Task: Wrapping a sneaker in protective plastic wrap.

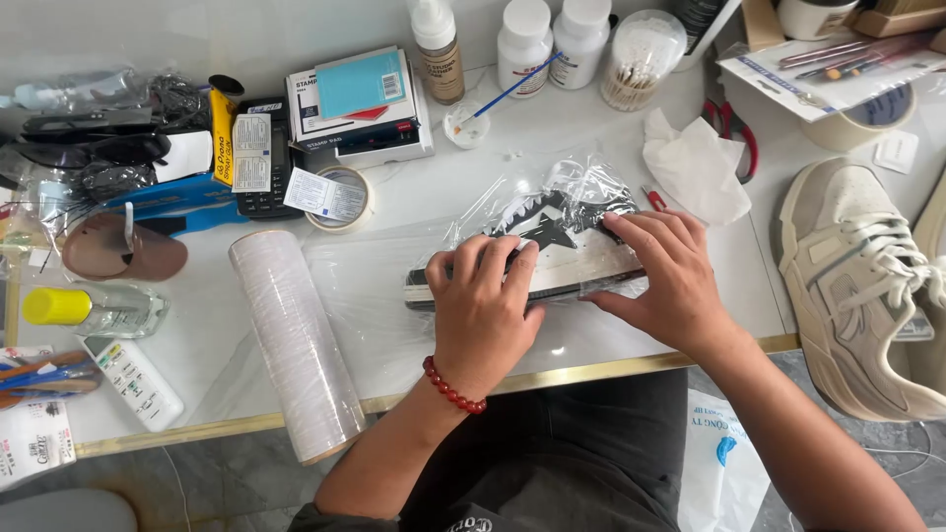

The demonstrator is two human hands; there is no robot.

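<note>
Pressing down palm-first, left hand (485, 296) flattens clear plastic wrap (581, 187) over one black-and-white sneaker (572, 258) lying near the desk (414, 345) front edge. Right hand (662, 278) grips the wrapped sneaker's far end, fingers curled over its top. Count: one film roll (296, 345) left of it, one beige sneaker (859, 286) right, two white bottles (552, 39) behind.

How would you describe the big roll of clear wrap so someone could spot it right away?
Start at the white table and go to its near edge, left of the left hand pressing the film-covered shoe. The roll of clear wrap lies there on its side, a long pale cylinder overhanging the edge, far larger than the small tape ring behind it.
</note>
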